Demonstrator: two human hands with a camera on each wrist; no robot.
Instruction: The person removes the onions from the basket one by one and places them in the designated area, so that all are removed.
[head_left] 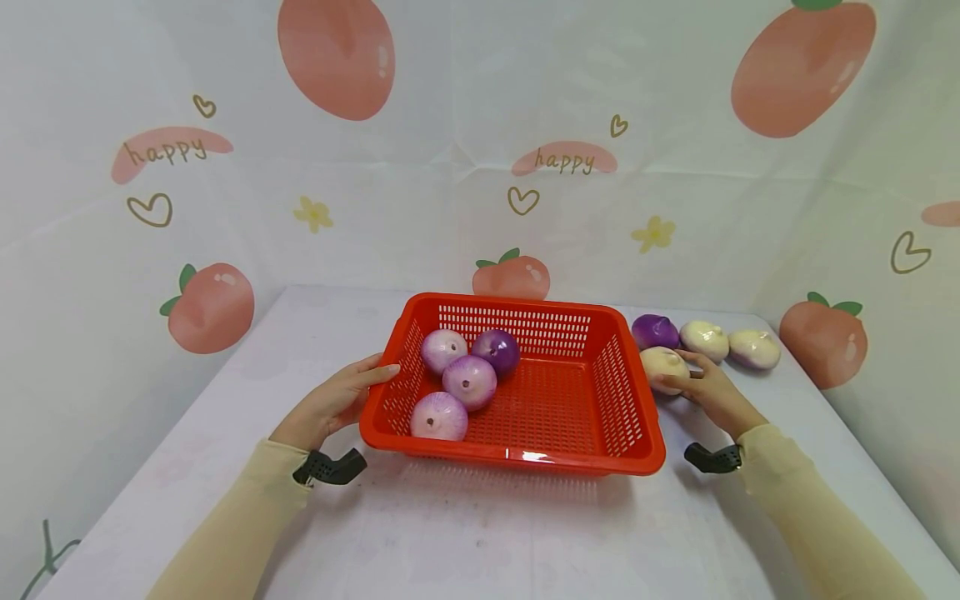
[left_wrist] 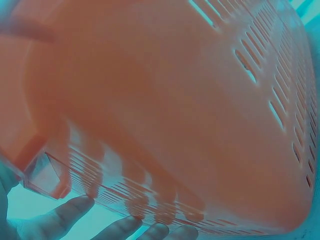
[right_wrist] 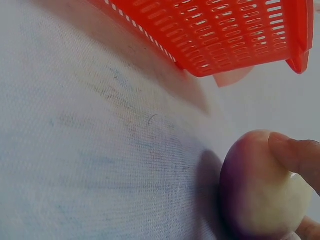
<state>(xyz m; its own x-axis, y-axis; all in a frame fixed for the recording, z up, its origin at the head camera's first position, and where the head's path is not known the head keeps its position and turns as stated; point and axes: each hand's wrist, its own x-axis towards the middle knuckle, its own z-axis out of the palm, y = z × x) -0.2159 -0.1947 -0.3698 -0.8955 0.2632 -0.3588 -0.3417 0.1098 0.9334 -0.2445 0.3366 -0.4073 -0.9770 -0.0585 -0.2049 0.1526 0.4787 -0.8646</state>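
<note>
My right hand [head_left: 708, 387] grips a turnip [head_left: 663, 371], cream on its upper part with a purple lower part, just right of a red plastic basket [head_left: 517, 460]. In the right wrist view, the thumb presses on this turnip [right_wrist: 265, 190] close over the white cloth. My left hand [head_left: 341, 400] holds the basket's left end, thumb over the rim and fingers against the slotted outer wall [left_wrist: 165, 200]. Inside the basket, toward its left, lie three pale purple-streaked onions [head_left: 468, 383] and one dark purple onion [head_left: 496, 353].
Behind the right hand lie a purple turnip [head_left: 655, 331] and two cream ones, a nearer turnip [head_left: 703, 342] and a farther turnip [head_left: 753, 349]. A white cloth covers the table [head_left: 480, 542]. A printed fabric backdrop [head_left: 420, 200] rises behind it.
</note>
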